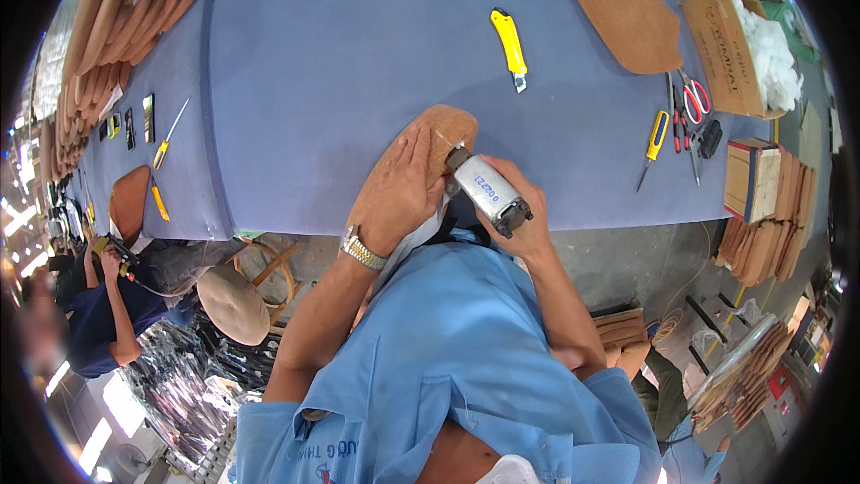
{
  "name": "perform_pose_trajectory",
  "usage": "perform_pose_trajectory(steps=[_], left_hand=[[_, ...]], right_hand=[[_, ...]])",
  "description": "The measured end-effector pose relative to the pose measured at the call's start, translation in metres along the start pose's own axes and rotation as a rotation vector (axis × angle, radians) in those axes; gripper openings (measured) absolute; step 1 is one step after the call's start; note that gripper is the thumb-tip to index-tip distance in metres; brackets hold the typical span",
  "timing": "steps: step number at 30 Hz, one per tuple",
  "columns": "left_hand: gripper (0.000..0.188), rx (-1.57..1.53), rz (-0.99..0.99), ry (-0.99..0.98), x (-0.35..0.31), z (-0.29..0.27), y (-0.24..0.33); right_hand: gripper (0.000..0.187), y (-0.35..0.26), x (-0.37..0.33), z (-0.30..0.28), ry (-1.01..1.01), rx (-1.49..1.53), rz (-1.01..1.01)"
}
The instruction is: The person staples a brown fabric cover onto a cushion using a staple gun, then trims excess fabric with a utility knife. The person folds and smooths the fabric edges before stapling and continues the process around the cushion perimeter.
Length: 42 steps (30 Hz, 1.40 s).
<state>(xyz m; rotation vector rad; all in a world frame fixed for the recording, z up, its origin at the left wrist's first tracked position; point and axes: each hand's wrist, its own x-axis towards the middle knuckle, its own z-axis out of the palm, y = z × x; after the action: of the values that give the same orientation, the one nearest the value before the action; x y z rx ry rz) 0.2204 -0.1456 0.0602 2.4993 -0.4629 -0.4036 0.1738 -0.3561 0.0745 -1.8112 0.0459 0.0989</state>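
Observation:
A brown, fabric-covered padded panel (454, 128) slants across the near edge of the blue table, its rounded end pointing away from me. My left hand (405, 181), with a watch at the wrist, lies flat on it, fingers stretched out. On the other side, my right hand (524, 215) grips a silver cylindrical power tool (488, 188) with a dark nose and a black end. The tool's nose meets the panel's right edge. My right fingers are partly hidden behind the tool, as is whatever lies under the panel.
Farther off on the table (340, 63) lie a yellow utility knife (510, 47) and a large brown panel (623, 9). Scissors (695, 100), a screwdriver (657, 136) and a carton of white stuffing (730, 54) are at right. A co-worker (103, 305) is at left, by stacked brown cushions (134, 9).

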Motion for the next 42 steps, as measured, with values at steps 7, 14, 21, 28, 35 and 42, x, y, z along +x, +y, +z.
perform_pose_trajectory(steps=[7, 14, 21, 28, 35, 42], left_hand=[[0.082, 0.013, -0.034, -0.031, -0.001, -0.006, 0.011], [0.082, 0.029, -0.132, -0.108, -0.001, -0.012, 0.022], [0.083, 0.041, -0.152, -0.046, 0.001, 0.004, 0.020], [0.084, 0.043, -0.144, -0.067, -0.002, -0.002, 0.017], [0.079, 0.027, -0.150, -0.065, -0.004, 0.001, 0.018], [0.073, 0.057, -0.171, -0.015, -0.002, 0.008, 0.022]], right_hand=[[0.060, 0.005, -0.010, -0.003, -0.041, -0.007, -0.038], [0.059, -0.014, 0.000, -0.007, -0.122, -0.057, 0.086], [0.055, -0.004, -0.005, 0.000, -0.096, -0.054, 0.108], [0.058, 0.005, -0.016, 0.000, -0.076, -0.057, -0.001], [0.059, -0.007, -0.010, -0.003, -0.150, -0.071, 0.058], [0.059, -0.008, -0.010, 0.002, -0.139, -0.008, 0.158]])
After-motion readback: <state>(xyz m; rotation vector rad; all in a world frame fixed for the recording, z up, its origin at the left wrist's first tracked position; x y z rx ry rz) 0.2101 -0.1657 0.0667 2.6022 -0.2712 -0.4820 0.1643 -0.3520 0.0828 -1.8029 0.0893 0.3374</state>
